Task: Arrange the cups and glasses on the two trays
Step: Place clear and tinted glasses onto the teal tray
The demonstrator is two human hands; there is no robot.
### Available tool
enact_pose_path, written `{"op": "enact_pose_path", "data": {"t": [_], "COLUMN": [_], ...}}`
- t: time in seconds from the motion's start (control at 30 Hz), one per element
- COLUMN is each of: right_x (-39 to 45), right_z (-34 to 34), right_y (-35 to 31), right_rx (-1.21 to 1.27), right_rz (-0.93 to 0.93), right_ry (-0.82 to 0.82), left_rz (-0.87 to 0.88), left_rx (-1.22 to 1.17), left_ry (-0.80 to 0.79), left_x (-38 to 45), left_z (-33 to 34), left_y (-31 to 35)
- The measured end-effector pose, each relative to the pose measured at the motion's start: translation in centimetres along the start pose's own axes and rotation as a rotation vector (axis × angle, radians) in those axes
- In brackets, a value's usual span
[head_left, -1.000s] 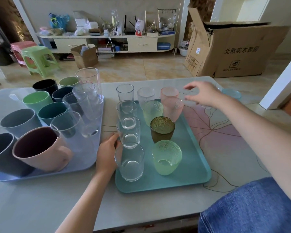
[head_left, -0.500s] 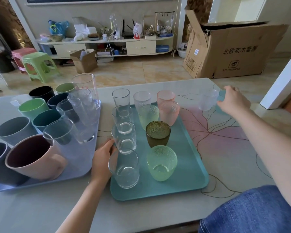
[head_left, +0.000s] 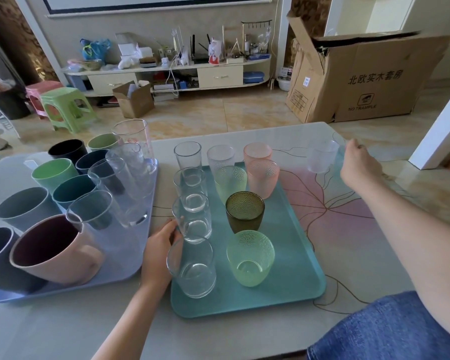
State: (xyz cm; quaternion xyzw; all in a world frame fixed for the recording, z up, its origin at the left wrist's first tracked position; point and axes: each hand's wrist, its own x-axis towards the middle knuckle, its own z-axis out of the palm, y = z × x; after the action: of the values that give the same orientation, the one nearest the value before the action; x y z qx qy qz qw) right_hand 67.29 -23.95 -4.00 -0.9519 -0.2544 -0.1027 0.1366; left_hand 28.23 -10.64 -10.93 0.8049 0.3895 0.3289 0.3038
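Observation:
A teal tray (head_left: 291, 268) in front of me holds a left column of clear glasses (head_left: 192, 216), plus yellow-green, pink, olive (head_left: 244, 211) and light green (head_left: 250, 258) textured glasses. To its left, a lavender tray (head_left: 120, 255) carries several coloured plastic cups (head_left: 55, 172) and tall clear glasses (head_left: 133, 162). My left hand (head_left: 161, 250) grips the teal tray's left edge, beside the nearest clear glass. My right hand (head_left: 359, 162) is out at the table's far right, closed on a frosted clear glass (head_left: 321, 157) held just above the tabletop, right of the tray.
The table (head_left: 348, 216) has a pink and purple flower pattern. A faint pale rim shows behind the held glass. Beyond the table are a large cardboard box (head_left: 369, 81), green and pink stools (head_left: 65, 105) and a low shelf unit (head_left: 166, 74).
My right hand reached to the far right of the table, closed on the frosted clear glass and now holds it off the table. My left hand stayed at the tray edge.

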Motion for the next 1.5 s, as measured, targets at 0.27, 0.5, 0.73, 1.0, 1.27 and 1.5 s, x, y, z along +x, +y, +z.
{"op": "enact_pose_path", "data": {"t": [0.27, 0.5, 0.73, 1.0, 1.27, 1.5], "right_x": [-0.7, -6.4, -10.3, -10.6, -2.8, -0.1], "right_z": [-3.2, -5.0, -5.4, -4.6, -4.6, -0.7], "right_y": [-0.5, -2.0, -3.9, -5.2, -3.2, -3.3], "right_rx": [-0.049, 0.127, 0.373, 0.272, 0.174, -0.037], "right_rz": [-0.039, -0.475, -0.629, -0.699, -0.427, -0.206], "right_ry": [-0.05, -0.2, -0.26, -0.541, -0.18, -0.249], "left_rz": [0.011, 0.022, 0.063, 0.03, -0.043, -0.036], "left_rx": [0.022, 0.028, 0.048, 0.014, 0.02, 0.006], "left_ry": [0.006, 0.019, 0.027, -0.011, -0.006, -0.002], "left_x": [0.1, -0.1, -0.1, -0.3, 0.0, -0.1], "left_z": [0.2, 0.1, 0.2, -0.2, 0.2, 0.0], "left_y": [-0.5, -0.7, -1.1, -0.3, -0.8, -0.1]}}
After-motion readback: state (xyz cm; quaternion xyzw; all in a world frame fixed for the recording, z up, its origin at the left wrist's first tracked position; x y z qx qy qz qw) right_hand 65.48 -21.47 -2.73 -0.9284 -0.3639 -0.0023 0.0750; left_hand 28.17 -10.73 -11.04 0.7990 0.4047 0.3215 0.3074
